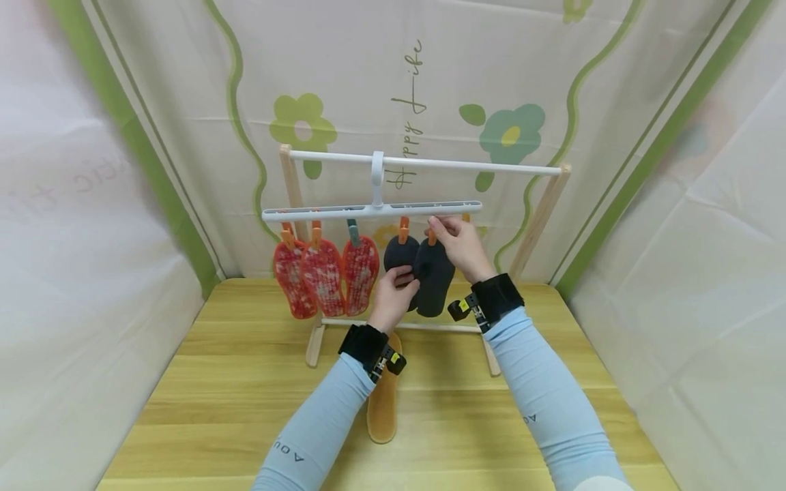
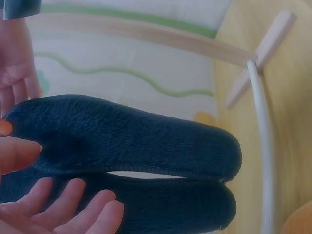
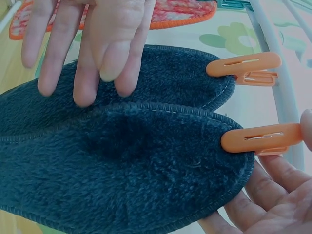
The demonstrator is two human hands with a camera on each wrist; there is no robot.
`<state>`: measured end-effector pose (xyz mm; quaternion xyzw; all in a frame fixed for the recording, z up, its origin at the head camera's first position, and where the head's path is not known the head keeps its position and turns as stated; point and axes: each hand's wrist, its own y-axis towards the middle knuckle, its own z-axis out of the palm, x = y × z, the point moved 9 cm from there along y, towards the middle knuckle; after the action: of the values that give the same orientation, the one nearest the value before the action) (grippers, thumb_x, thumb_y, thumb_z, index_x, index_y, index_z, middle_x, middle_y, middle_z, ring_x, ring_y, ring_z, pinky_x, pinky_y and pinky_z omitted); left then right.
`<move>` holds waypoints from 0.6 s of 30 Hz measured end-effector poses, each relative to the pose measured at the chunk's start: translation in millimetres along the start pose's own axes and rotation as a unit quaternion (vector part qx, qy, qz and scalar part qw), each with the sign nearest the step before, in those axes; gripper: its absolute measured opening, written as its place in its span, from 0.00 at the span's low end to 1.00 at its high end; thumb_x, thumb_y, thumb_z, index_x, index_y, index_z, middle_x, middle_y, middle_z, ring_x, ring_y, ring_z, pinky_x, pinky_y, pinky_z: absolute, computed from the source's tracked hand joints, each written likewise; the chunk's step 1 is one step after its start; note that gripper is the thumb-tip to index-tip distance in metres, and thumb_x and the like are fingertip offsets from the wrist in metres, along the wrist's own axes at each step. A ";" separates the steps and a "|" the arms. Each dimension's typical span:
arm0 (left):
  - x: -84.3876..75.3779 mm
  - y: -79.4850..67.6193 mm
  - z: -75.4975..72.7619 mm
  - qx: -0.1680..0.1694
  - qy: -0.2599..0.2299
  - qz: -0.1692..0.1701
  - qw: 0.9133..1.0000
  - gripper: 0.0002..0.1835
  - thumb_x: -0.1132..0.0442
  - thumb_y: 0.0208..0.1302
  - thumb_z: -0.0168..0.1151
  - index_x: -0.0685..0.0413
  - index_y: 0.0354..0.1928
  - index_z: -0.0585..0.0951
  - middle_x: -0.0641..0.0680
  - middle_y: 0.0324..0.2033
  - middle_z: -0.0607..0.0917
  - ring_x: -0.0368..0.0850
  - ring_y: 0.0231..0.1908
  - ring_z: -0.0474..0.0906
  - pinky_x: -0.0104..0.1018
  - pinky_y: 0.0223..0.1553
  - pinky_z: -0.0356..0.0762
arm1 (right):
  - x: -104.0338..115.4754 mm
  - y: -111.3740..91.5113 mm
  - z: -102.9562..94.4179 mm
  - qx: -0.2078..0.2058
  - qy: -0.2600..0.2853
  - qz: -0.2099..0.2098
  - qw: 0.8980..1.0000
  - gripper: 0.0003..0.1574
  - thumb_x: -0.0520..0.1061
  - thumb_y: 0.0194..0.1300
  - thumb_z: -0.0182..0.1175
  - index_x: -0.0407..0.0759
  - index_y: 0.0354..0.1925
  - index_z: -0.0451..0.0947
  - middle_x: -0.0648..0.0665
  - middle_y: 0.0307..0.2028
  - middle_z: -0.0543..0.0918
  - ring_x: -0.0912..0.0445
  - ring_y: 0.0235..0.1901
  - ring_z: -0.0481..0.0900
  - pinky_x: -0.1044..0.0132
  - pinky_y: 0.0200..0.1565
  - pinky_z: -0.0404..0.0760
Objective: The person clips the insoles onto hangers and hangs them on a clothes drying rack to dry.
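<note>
My right hand [image 1: 465, 247] is up at the hanger bar, its thumb and fingers around the end of an orange clothespin [image 3: 263, 138]. That clothespin bites the top of a dark fuzzy insole [image 3: 161, 165], which hangs down. Behind it hangs a second dark insole [image 3: 180, 73] from another orange clothespin [image 3: 243, 64]. My left hand [image 1: 396, 294] is in front of the two dark insoles, fingers spread and loosely extended, gripping nothing. The grey hanger [image 1: 368, 212] hooks over the rack's white rod [image 1: 479, 164].
Three red-and-white insoles [image 1: 323, 276] hang at the left from two orange clothespins and a teal clothespin [image 1: 353, 233]. A yellow-brown insole [image 1: 383, 409] lies on the wooden table [image 1: 245, 409], partly under my left wrist. The rack's wooden legs [image 1: 540, 225] stand at both sides.
</note>
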<state>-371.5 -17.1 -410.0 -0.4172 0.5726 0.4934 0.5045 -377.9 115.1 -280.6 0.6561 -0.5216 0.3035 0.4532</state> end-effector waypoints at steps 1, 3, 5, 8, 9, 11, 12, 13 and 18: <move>-0.5 -1.4 -1.2 0.001 0.000 0.001 1.000 0.21 0.62 0.71 0.59 0.59 0.64 0.73 0.60 0.56 0.79 0.54 0.57 0.76 0.45 0.56 0.76 | -6.4 2.6 -0.4 -0.002 0.002 0.000 1.000 0.30 0.53 0.77 0.51 0.34 0.65 0.72 0.30 0.52 0.81 0.42 0.59 0.75 0.49 0.65 0.67; -1.4 -4.4 -3.8 0.004 0.001 0.006 1.000 0.21 0.63 0.71 0.59 0.59 0.64 0.73 0.61 0.56 0.79 0.55 0.57 0.76 0.46 0.56 0.76 | -14.1 4.3 -1.4 -0.005 0.002 -0.003 1.000 0.32 0.56 0.76 0.52 0.36 0.66 0.71 0.32 0.53 0.81 0.43 0.60 0.74 0.50 0.65 0.67; -0.9 -7.1 -6.8 0.006 0.005 0.009 1.000 0.21 0.63 0.72 0.58 0.60 0.64 0.73 0.61 0.55 0.79 0.56 0.57 0.76 0.46 0.56 0.76 | -17.0 3.1 -2.3 -0.010 -0.008 -0.003 1.000 0.35 0.59 0.74 0.53 0.37 0.66 0.71 0.34 0.55 0.81 0.45 0.61 0.74 0.50 0.64 0.68; 1.5 -11.6 -12.6 0.010 0.016 0.013 1.000 0.21 0.63 0.72 0.58 0.60 0.64 0.73 0.61 0.54 0.79 0.56 0.55 0.77 0.46 0.55 0.76 | -17.2 -0.7 -3.8 -0.019 -0.028 -0.006 0.999 0.38 0.63 0.72 0.53 0.37 0.66 0.71 0.36 0.57 0.80 0.46 0.61 0.74 0.50 0.63 0.70; 2.7 -13.1 -15.2 0.010 0.021 0.013 1.000 0.21 0.63 0.72 0.59 0.60 0.64 0.74 0.61 0.54 0.80 0.56 0.55 0.77 0.46 0.55 0.77 | -17.0 -2.0 -4.3 -0.022 -0.033 -0.008 0.999 0.39 0.64 0.72 0.53 0.37 0.66 0.72 0.36 0.57 0.80 0.46 0.60 0.74 0.50 0.62 0.71; 6.8 -15.8 -19.8 0.010 0.028 0.012 0.999 0.21 0.63 0.71 0.59 0.61 0.64 0.74 0.60 0.53 0.80 0.56 0.54 0.78 0.46 0.54 0.77 | -17.0 -4.3 -5.5 -0.028 -0.038 -0.011 0.999 0.39 0.64 0.71 0.54 0.36 0.65 0.72 0.36 0.58 0.79 0.45 0.60 0.75 0.50 0.61 0.72; 8.7 -17.4 -22.5 0.010 0.031 0.011 0.999 0.21 0.63 0.71 0.60 0.61 0.64 0.74 0.60 0.53 0.81 0.55 0.54 0.78 0.46 0.54 0.77 | -17.1 -5.3 -5.9 -0.030 -0.038 -0.014 0.999 0.39 0.64 0.71 0.54 0.36 0.64 0.73 0.36 0.58 0.79 0.45 0.59 0.75 0.50 0.61 0.72; 11.0 -19.0 -25.2 0.009 0.034 0.010 0.999 0.21 0.63 0.71 0.60 0.61 0.63 0.74 0.60 0.52 0.81 0.55 0.54 0.78 0.46 0.54 0.77 | -17.2 -6.4 -6.1 -0.031 -0.037 -0.016 0.999 0.39 0.64 0.71 0.54 0.36 0.64 0.73 0.36 0.58 0.79 0.45 0.59 0.75 0.50 0.61 0.72; 23.2 -30.5 -39.3 -0.001 0.049 -0.007 0.999 0.21 0.62 0.71 0.60 0.59 0.63 0.75 0.58 0.51 0.81 0.54 0.53 0.78 0.46 0.53 0.77 | -20.4 -11.7 -7.5 -0.036 -0.045 -0.025 0.998 0.39 0.65 0.71 0.55 0.38 0.64 0.73 0.37 0.57 0.79 0.45 0.59 0.75 0.50 0.60 0.73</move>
<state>-351.5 -60.4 -437.2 -0.4455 0.5933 0.4692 0.4790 -371.7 130.8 -298.5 0.6651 -0.5358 0.2432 0.4598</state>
